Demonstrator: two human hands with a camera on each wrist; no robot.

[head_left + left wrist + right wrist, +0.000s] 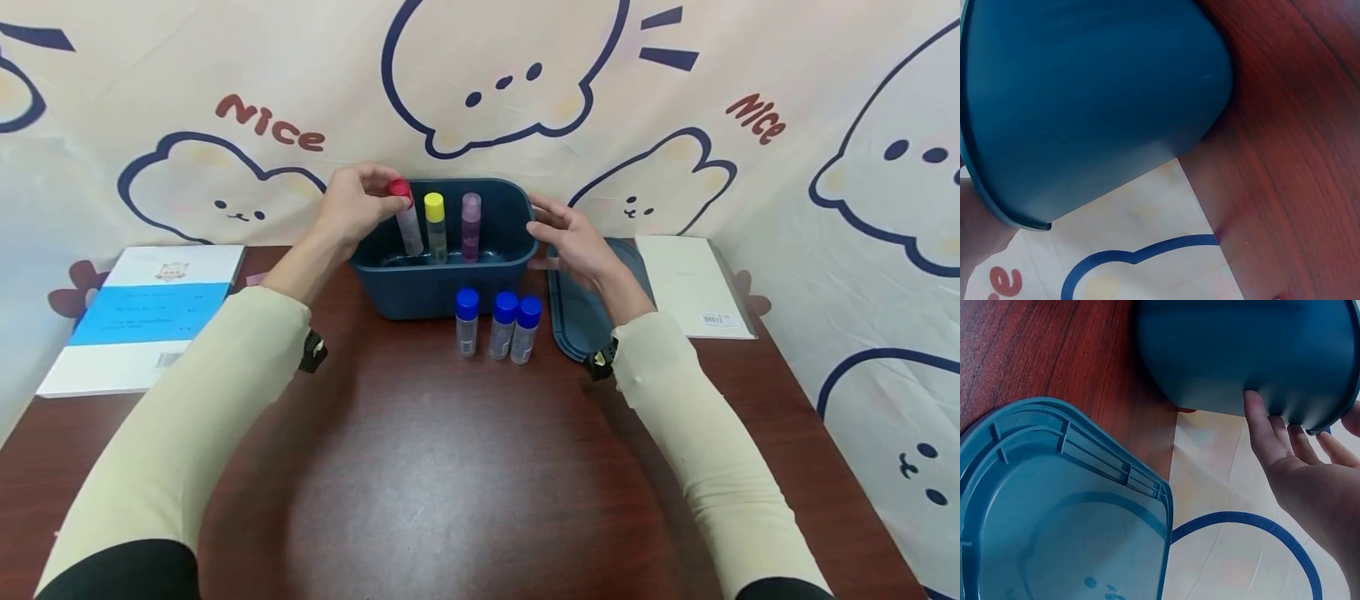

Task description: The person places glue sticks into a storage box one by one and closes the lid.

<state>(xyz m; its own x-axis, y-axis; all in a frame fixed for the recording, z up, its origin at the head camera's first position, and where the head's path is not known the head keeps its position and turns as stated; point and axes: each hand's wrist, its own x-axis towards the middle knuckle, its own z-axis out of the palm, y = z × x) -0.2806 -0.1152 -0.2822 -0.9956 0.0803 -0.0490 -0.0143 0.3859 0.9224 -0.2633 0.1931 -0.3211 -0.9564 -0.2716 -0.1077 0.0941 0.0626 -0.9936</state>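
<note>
A dark blue plastic bin [442, 287] stands at the back of the table against the patterned cloth. Over its left end my left hand [352, 208] pinches a clear bottle with a red cap [408, 229], tilted inside the bin. Beside it in the bin stand a yellow-capped bottle [436, 229] and a purple bottle [470, 229], both upright. At the bin's right end my right hand [573, 237] rests its fingers on the outer wall, thumb by the rim; the right wrist view shows the fingertips [1252, 400] against that wall.
Several small bottles with blue caps [504, 308] stand in front of the bin. A blue lid [577, 325] lies under my right forearm. One white-and-blue book [150, 312] lies at the left, a pale notebook [693, 287] at the right. Patterned cloth [510, 100] borders the table behind.
</note>
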